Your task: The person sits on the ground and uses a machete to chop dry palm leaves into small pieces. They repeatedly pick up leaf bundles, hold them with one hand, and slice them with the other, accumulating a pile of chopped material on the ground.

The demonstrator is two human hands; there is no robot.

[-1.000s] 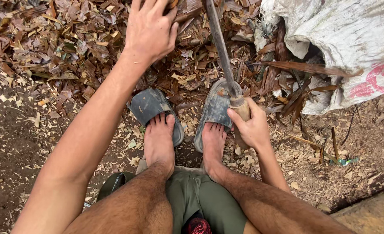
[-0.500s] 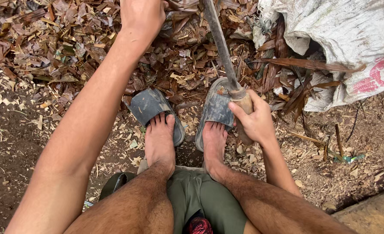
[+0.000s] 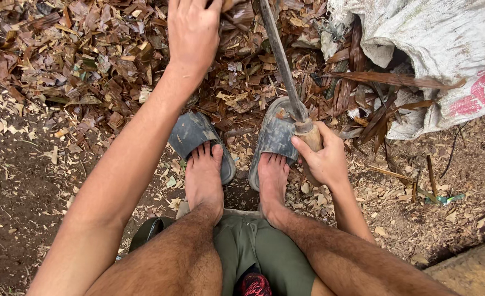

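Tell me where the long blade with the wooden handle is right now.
In the head view, the blade runs from top centre down to its wooden handle, gripped by the right hand above the right sandal.

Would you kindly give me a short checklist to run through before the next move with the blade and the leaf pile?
1. Right hand firmly around the long blade's pale wooden handle: ok.
2. Dark metal blade pointing away from the body: ok.
3. Left hand apart from the blade: ok, though it lies close beside it in the dry brown leaves.
4. Bare toes away from the blade: not ok, the handle sits just above the grey slipper.
5. What the left hand grips: cannot tell, fingertips cut off by the frame.
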